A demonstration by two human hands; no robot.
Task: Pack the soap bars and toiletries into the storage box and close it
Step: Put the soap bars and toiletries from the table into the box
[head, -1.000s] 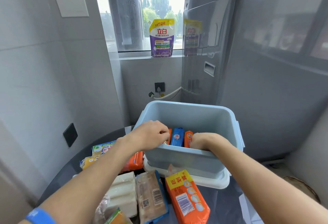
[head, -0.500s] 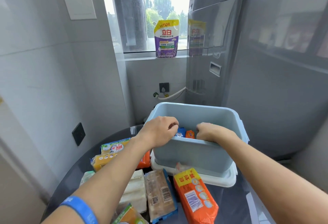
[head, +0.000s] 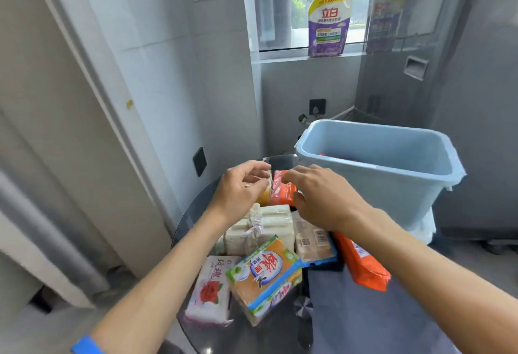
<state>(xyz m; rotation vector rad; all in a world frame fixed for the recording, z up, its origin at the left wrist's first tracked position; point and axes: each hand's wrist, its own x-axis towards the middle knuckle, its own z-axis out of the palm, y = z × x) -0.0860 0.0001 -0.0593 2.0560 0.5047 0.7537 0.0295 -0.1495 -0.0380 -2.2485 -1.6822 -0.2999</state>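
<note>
The pale blue storage box [head: 392, 185] stands open at the right on its white lid [head: 423, 230]; only a sliver of coloured packs shows inside. Left of it, soap packs lie on a dark round table [head: 196, 213]. My left hand [head: 238, 188] hovers with fingers apart over a yellow pack [head: 265, 198]. Fingers spread, my right hand [head: 322, 199] reaches over an orange pack [head: 281, 189]; neither hand grips anything. Nearer me lie a white bundle of soap bars [head: 269, 224], a clear-wrapped tan bar [head: 311, 241], a yellow-green soap pack [head: 266, 272], a pink rose pack [head: 208, 292] and a long orange pack [head: 361, 264].
A grey washing machine [head: 462, 87] rises behind and right of the box. On the window sill stands a purple detergent pouch [head: 329, 22]. A tiled wall and door frame close in on the left. A wall socket [head: 199, 161] sits low beside the table.
Both hands have left the box and moved left and down to the packs on the table. The view has swung left, so the box now sits at the right.
</note>
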